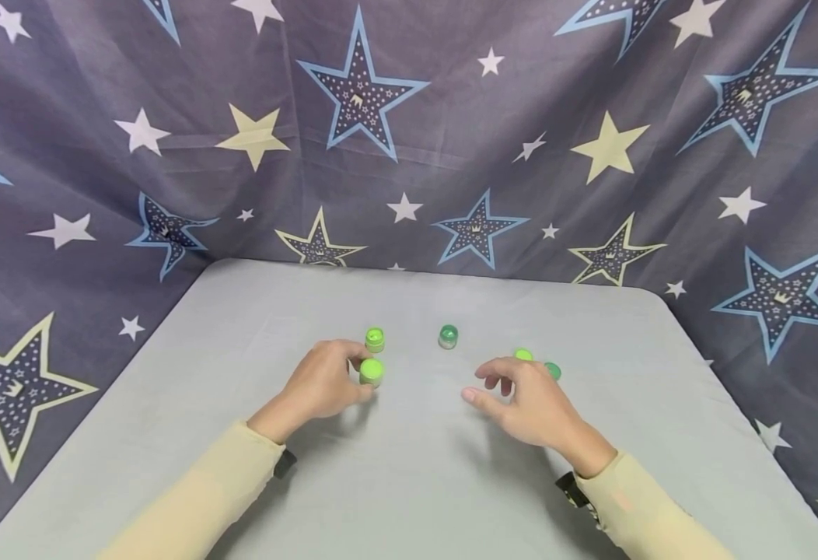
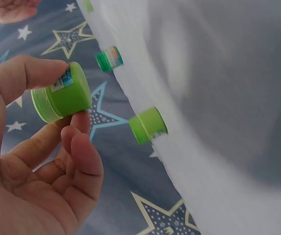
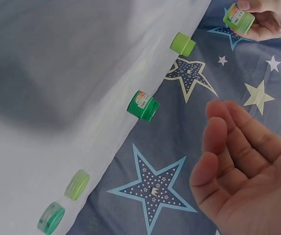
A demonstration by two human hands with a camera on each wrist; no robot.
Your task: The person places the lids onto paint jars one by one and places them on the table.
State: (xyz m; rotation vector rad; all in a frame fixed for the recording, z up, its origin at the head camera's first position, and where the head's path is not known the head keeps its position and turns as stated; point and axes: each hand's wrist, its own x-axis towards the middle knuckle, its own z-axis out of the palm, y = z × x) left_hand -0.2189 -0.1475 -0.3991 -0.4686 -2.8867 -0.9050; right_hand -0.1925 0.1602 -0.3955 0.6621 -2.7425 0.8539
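My left hand (image 1: pixel 325 379) pinches a small lime-green paint jar (image 1: pixel 372 371) between thumb and fingers, above the table. In the left wrist view this labelled jar (image 2: pixel 64 93) has a clear ribbed cap at one end. Just behind it on the table stands another lime-green jar (image 1: pixel 375 340), uncapped. A dark green jar (image 1: pixel 448 337), also uncapped, stands farther right. My right hand (image 1: pixel 531 400) holds nothing and hovers over the table with its fingers loosely bent. Beyond its knuckles lie a lime-green lid (image 1: pixel 523 355) and a dark green lid (image 1: pixel 553 371), both partly covered in the head view.
The light grey table (image 1: pixel 409 498) lies under both hands. Behind it and along its sides hangs a dark cloth (image 1: pixel 423 179) printed with stars. Dark straps (image 1: pixel 572 491) show at the cuffs of the cream sleeves (image 1: pixel 199 494).
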